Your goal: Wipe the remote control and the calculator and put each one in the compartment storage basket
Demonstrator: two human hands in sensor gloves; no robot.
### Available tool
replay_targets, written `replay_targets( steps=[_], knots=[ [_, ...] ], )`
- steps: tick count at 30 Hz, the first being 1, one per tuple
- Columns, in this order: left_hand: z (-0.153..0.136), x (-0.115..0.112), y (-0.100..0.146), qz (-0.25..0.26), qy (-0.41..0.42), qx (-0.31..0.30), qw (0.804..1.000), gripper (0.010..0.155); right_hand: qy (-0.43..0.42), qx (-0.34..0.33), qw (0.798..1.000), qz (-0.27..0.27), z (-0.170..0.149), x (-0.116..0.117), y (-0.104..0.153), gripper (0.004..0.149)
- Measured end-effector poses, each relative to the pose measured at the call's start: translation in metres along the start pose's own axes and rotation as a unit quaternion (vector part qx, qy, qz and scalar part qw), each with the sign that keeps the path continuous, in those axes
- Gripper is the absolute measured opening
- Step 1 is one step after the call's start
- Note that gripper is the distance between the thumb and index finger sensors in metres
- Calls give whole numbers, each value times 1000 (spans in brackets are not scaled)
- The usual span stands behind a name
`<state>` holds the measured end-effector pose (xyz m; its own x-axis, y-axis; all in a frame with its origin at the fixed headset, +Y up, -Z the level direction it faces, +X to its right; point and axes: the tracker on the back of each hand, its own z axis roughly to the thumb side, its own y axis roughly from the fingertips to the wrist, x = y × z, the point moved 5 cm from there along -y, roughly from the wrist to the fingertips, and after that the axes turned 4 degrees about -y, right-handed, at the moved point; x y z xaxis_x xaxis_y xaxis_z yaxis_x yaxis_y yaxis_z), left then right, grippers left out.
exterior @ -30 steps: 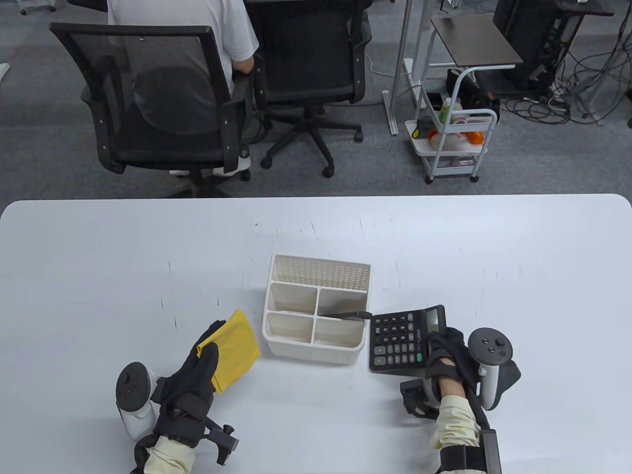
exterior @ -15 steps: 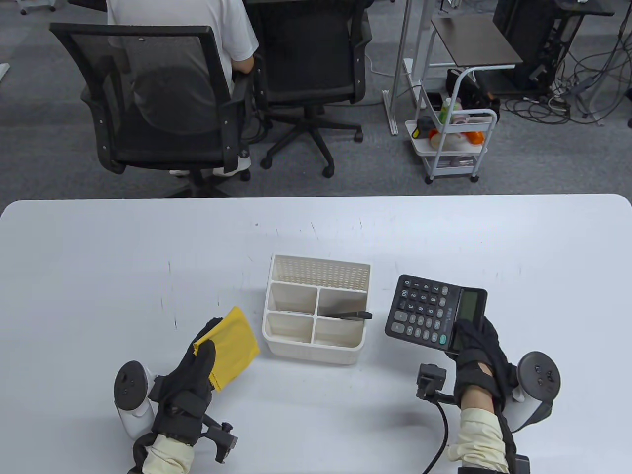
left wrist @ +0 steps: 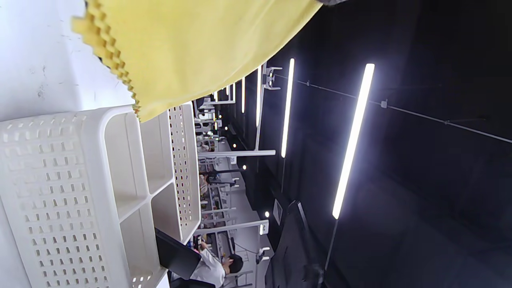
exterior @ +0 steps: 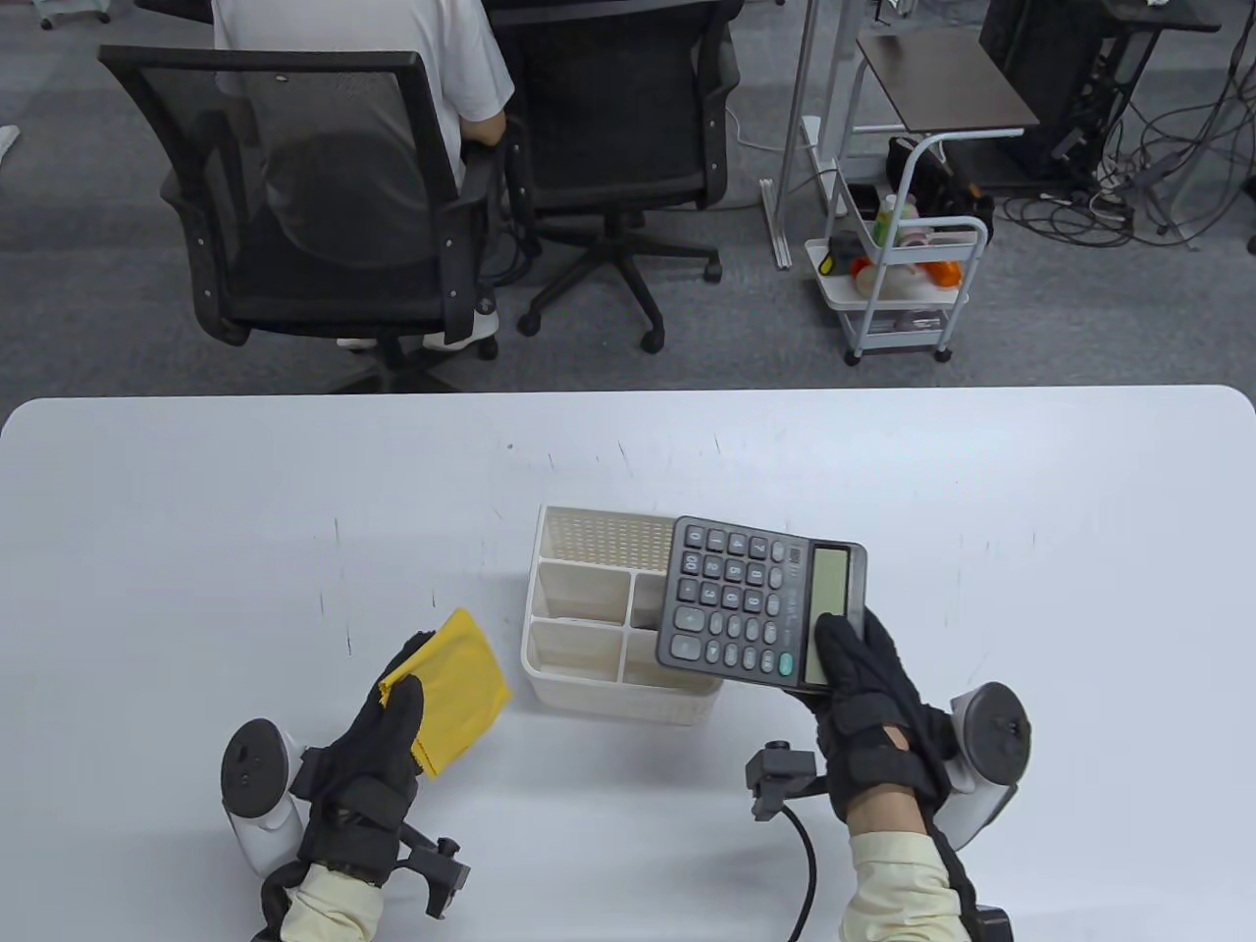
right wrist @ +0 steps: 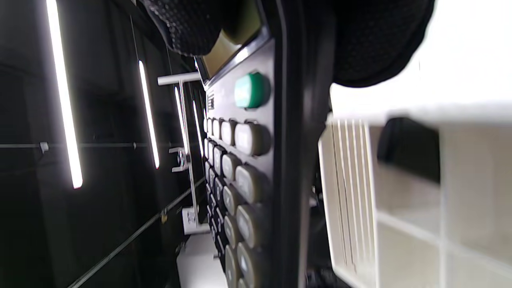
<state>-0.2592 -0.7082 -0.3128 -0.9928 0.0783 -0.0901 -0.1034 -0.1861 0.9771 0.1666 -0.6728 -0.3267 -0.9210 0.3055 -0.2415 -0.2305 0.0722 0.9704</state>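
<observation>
While right hand point(exterior: 868, 721) pinches it, calculator point(exterior: 760, 606) lies crosswise, display rightward.

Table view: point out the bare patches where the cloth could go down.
Bare white tabletop left of the white compartment basket, and behind it to the far edge. Crowded: the black calculator in the right hand covers the basket; the left hand holds the yellow cloth.
</observation>
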Motion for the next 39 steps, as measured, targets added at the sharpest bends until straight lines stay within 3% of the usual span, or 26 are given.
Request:
replay_targets(
  steps=[6,11,21,26,29,33,34,36,39],
  knots=[
    [1,7,0,14,6,0,1000,55,26,12,996,85,-26,62,7,56],
    [1,14,2,28,16,2,999,56,25,29,994,103,-49,93,9,56],
    [-2,19,3,51,-1,11,999,57,-2,77,991,107,-102,109,13,60],
    [9,8,1,52,-132,-24,990,58,16,68,992,102,-108,106,15,63],
    [20,-10,-1,28,-268,-68,961,58,22,58,993,97,-106,104,16,65],
    [25,-39,1,-9,-413,-114,903,58,23,50,995,85,-104,99,18,65],
    [27,-44,2,-11,-455,-128,881,58,30,46,995,78,-102,97,17,65],
    [29,-52,3,-19,-510,-151,846,58,41,41,995,84,-100,94,17,65],
    [28,-62,4,-34,-550,-167,818,58,45,41,994,87,-99,94,18,66]
  ],
)
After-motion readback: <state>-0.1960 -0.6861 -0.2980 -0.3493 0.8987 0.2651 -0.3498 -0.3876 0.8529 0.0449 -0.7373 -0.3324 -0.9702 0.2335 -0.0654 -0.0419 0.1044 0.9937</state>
